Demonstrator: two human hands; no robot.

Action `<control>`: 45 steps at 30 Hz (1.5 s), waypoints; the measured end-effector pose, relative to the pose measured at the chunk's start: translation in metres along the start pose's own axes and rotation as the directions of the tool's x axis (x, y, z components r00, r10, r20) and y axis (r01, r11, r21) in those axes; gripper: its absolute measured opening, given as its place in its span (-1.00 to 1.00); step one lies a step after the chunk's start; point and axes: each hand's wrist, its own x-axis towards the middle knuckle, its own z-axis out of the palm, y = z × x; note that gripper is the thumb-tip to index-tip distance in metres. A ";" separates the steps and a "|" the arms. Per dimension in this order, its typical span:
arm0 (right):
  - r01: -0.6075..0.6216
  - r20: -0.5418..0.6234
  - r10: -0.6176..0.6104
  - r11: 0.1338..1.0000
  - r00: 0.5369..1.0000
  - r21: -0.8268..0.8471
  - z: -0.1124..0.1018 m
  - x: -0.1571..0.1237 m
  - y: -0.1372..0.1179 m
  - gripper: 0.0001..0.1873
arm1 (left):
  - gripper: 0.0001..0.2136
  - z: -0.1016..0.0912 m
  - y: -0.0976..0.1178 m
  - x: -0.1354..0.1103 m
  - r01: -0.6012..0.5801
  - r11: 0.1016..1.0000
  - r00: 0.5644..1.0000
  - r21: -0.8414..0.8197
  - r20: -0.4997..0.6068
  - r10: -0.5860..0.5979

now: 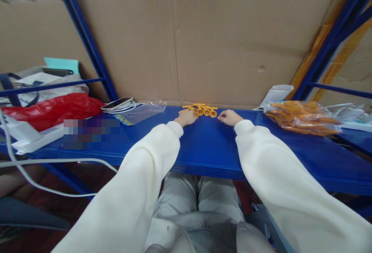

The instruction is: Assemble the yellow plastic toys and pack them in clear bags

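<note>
Orange horn-shaped pieces [206, 111] bunched up, one hand at each end
They're on the blue shelf [209, 146], right by the cardboard [232, 47]. Left hand [186, 118] is at the near left end, can't tell if its grip's closed on one. Right hand [230, 117] is just beside the right end, fingers curled, can't tell if that grip's holding anything.

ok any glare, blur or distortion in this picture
In the head view, light looks soft, with glints on the clear bag of orange pieces; also in the head view, the white sleeves stretch toward the lower corners, the left hand and right hand look slightly soft, and a pixelated patch covers part of the blue shelf.
</note>
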 end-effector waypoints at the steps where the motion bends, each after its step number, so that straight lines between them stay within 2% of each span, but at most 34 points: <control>1: -0.011 -0.015 0.010 1.000 1.000 -0.010 0.000 0.001 0.001 -0.79 | -0.60 0.000 0.004 0.001 -0.012 1.000 1.000 0.004 0.004 0.012; 4: -0.037 -0.078 0.036 0.999 0.996 -0.016 0.001 0.004 0.007 -0.77 | -0.60 -0.001 0.012 0.005 -0.005 1.000 1.000 0.023 0.019 0.005; 6: -0.037 -0.113 0.038 0.999 0.993 0.012 0.005 0.008 0.012 -0.66 | -0.60 0.000 0.015 0.007 -0.010 0.999 0.999 0.033 0.033 0.009; 9: 0.022 -0.126 -0.013 0.997 0.992 0.069 0.015 0.012 0.018 -0.46 | -0.60 0.001 0.016 0.008 -0.030 0.999 0.999 0.026 0.034 0.029; 12: 0.092 -0.116 -0.080 0.991 0.990 0.096 0.023 0.016 0.022 -0.38 | -0.61 0.003 0.017 0.007 -0.062 0.998 0.998 0.010 0.014 0.061; 17: 0.072 -0.130 -0.057 0.991 0.990 0.113 0.023 0.017 0.019 -0.54 | -0.59 0.002 0.026 0.004 -0.092 0.995 0.996 0.031 0.013 0.091; 23: -0.039 -0.132 0.042 0.999 0.990 0.023 0.012 0.011 0.011 -0.77 | -0.59 0.002 0.040 0.004 -0.126 0.992 0.992 0.027 -0.003 0.126; 30: -0.163 -0.130 0.150 0.982 0.980 -0.093 0.002 0.001 0.007 -0.76 | -0.59 0.008 0.050 0.004 -0.205 0.978 0.978 0.036 -0.024 0.206; 34: -0.197 -0.120 0.183 0.974 0.976 -0.110 -0.001 -0.002 0.004 -0.71 | -0.54 0.001 0.046 -0.001 -0.199 0.979 0.979 0.051 -0.039 0.201; 37: -0.202 -0.111 0.190 0.974 0.975 -0.104 -0.002 -0.003 0.003 -0.66 | -0.47 -0.013 0.032 -0.003 -0.114 0.991 0.987 0.063 -0.107 0.120; 40: -0.190 -0.117 0.179 0.977 0.977 -0.097 -0.001 -0.002 0.004 -0.67 | -0.51 -0.029 0.001 -0.001 0.086 0.994 0.979 0.066 -0.189 -0.072; 42: -0.187 -0.111 0.177 0.978 0.978 -0.091 0.000 -0.001 0.005 -0.68 | -0.54 -0.035 -0.028 -0.002 0.270 0.962 0.944 0.025 -0.203 -0.260; 45: -0.190 -0.100 0.182 0.978 0.978 -0.080 0.001 -0.001 0.005 -0.68 | -0.49 -0.031 -0.077 -0.006 0.496 0.868 0.862 -0.018 -0.112 -0.495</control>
